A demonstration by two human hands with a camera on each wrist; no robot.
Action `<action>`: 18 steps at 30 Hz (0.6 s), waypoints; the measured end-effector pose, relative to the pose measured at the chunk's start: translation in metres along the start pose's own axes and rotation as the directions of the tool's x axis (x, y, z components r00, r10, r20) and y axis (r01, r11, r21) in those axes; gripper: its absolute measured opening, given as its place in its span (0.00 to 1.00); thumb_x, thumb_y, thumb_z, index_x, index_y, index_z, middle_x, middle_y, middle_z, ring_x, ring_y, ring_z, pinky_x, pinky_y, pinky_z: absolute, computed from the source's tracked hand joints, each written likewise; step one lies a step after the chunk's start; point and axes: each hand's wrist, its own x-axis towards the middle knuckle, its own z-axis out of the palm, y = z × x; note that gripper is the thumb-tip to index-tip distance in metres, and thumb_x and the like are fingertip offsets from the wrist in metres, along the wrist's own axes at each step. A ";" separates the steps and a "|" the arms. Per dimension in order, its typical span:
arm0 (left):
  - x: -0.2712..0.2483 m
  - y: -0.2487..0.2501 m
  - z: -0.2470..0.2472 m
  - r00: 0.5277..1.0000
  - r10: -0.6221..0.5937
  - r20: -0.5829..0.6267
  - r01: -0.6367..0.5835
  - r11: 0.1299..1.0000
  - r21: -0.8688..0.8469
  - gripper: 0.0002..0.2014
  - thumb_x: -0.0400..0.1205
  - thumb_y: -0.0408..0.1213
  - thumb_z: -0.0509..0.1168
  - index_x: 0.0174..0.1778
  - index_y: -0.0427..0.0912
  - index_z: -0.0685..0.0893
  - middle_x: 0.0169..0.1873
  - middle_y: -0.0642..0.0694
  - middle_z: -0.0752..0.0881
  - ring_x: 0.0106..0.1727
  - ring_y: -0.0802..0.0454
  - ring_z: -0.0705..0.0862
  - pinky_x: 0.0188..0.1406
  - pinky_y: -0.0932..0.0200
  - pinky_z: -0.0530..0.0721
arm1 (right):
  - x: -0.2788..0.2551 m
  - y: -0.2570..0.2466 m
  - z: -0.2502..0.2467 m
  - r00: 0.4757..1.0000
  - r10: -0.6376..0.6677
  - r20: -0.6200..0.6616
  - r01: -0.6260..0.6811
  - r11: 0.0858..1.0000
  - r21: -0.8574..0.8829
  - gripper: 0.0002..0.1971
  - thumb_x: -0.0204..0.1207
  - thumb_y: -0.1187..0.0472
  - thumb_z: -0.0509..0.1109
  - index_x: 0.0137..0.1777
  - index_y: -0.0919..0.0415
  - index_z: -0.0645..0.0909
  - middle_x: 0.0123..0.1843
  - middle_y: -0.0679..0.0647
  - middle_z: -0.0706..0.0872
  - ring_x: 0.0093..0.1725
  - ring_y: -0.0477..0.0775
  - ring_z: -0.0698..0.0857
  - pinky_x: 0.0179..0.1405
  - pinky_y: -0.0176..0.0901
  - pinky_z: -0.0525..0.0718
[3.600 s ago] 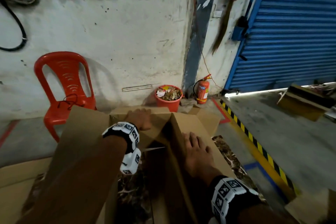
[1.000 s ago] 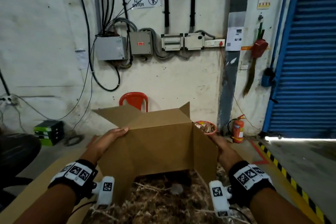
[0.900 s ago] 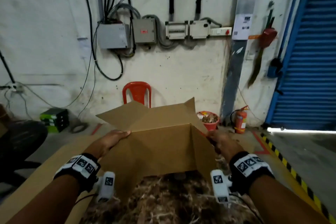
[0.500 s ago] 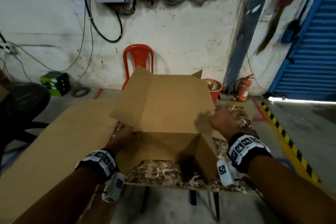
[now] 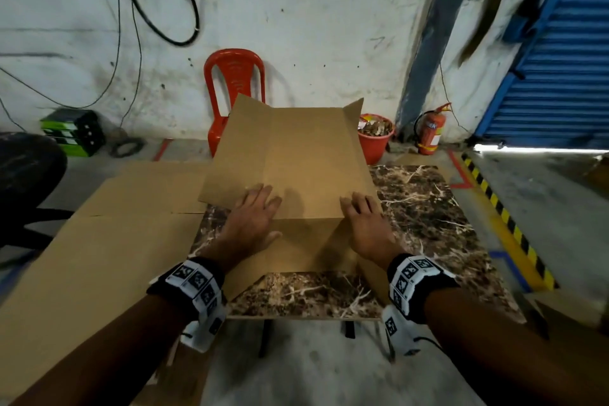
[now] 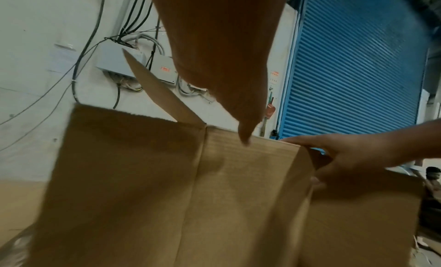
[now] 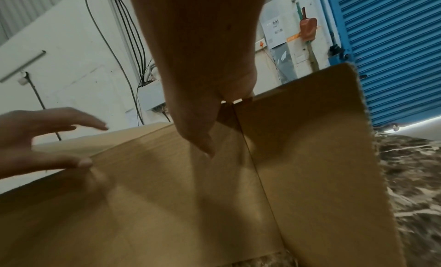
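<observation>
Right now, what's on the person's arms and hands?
Left hand and right hand are bare: no gloves, no sleeves in view. Each wrist wears a black band tiled with white squares bearing black markers: left band, right band. Under each hangs a white pod with one marker: left pod, right pod. A thin black cable trails from the right pod.

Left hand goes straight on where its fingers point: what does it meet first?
The box: the left hand rests on its sloping panel. Past the far edge, probably the red chair, depth unclear.
</observation>
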 end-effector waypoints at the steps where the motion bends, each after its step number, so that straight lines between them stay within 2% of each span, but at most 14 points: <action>1: 0.007 -0.003 0.007 0.996 -0.002 0.089 0.001 1.000 0.009 0.45 0.73 0.60 0.72 0.82 0.43 0.64 0.82 0.34 0.60 0.83 0.33 0.58 0.79 0.32 0.58 | -0.002 -0.005 -0.001 0.999 0.016 -0.043 -0.017 0.999 -0.028 0.41 0.76 0.61 0.69 0.86 0.50 0.51 0.84 0.56 0.55 0.82 0.65 0.55 0.70 0.67 0.75; 2: 0.012 -0.004 0.011 0.987 -0.019 0.157 0.018 1.000 0.008 0.50 0.73 0.62 0.70 0.85 0.44 0.54 0.85 0.35 0.51 0.85 0.34 0.50 0.81 0.33 0.50 | -0.004 -0.009 -0.002 0.997 0.024 -0.071 -0.028 0.998 -0.053 0.40 0.76 0.60 0.68 0.85 0.49 0.53 0.82 0.57 0.59 0.79 0.65 0.59 0.68 0.67 0.76; 3: 0.015 -0.004 0.018 0.979 -0.036 0.200 0.038 0.999 -0.008 0.52 0.73 0.63 0.69 0.86 0.45 0.48 0.85 0.36 0.47 0.85 0.35 0.47 0.81 0.33 0.48 | -0.006 -0.014 -0.002 0.996 0.039 -0.086 -0.046 0.996 -0.075 0.38 0.77 0.60 0.68 0.85 0.49 0.54 0.80 0.57 0.61 0.77 0.66 0.62 0.67 0.67 0.75; 4: 0.016 -0.004 0.024 0.975 -0.050 0.215 0.056 0.998 -0.023 0.53 0.73 0.62 0.70 0.86 0.46 0.46 0.85 0.37 0.48 0.84 0.35 0.49 0.81 0.34 0.52 | -0.007 -0.018 -0.001 0.994 0.054 -0.097 -0.064 0.993 -0.100 0.38 0.78 0.60 0.67 0.85 0.49 0.54 0.78 0.57 0.63 0.74 0.66 0.63 0.67 0.67 0.75; 6: 0.014 -0.001 0.033 0.982 -0.070 0.174 0.074 0.997 -0.016 0.51 0.73 0.58 0.71 0.85 0.48 0.49 0.82 0.39 0.57 0.80 0.37 0.60 0.75 0.39 0.65 | -0.008 -0.024 0.002 0.989 0.083 -0.122 -0.099 0.987 -0.128 0.36 0.79 0.59 0.67 0.84 0.49 0.56 0.74 0.58 0.66 0.70 0.67 0.66 0.65 0.66 0.75; 8: 0.009 0.002 0.041 0.991 -0.083 0.107 0.083 0.997 0.011 0.47 0.74 0.54 0.71 0.84 0.48 0.54 0.80 0.42 0.63 0.75 0.39 0.66 0.70 0.42 0.70 | -0.012 -0.027 0.005 0.985 0.101 -0.141 -0.120 0.983 -0.137 0.36 0.78 0.58 0.68 0.84 0.48 0.57 0.73 0.58 0.67 0.67 0.67 0.68 0.64 0.64 0.76; 13: 0.003 0.000 0.049 0.998 -0.050 0.035 0.049 0.998 0.032 0.42 0.75 0.52 0.70 0.84 0.48 0.59 0.78 0.43 0.68 0.73 0.39 0.70 0.67 0.44 0.72 | -0.018 -0.027 0.011 0.980 0.102 -0.169 -0.124 0.984 -0.125 0.36 0.78 0.54 0.70 0.84 0.46 0.58 0.73 0.57 0.67 0.69 0.65 0.67 0.65 0.64 0.74; 18: -0.013 0.001 0.048 0.999 -0.028 0.022 0.027 0.998 0.057 0.42 0.76 0.53 0.69 0.84 0.49 0.58 0.77 0.43 0.69 0.71 0.40 0.71 0.65 0.44 0.73 | -0.038 -0.032 0.012 0.971 0.111 -0.212 -0.145 0.977 -0.155 0.36 0.73 0.51 0.75 0.81 0.45 0.67 0.68 0.57 0.74 0.64 0.66 0.72 0.58 0.62 0.78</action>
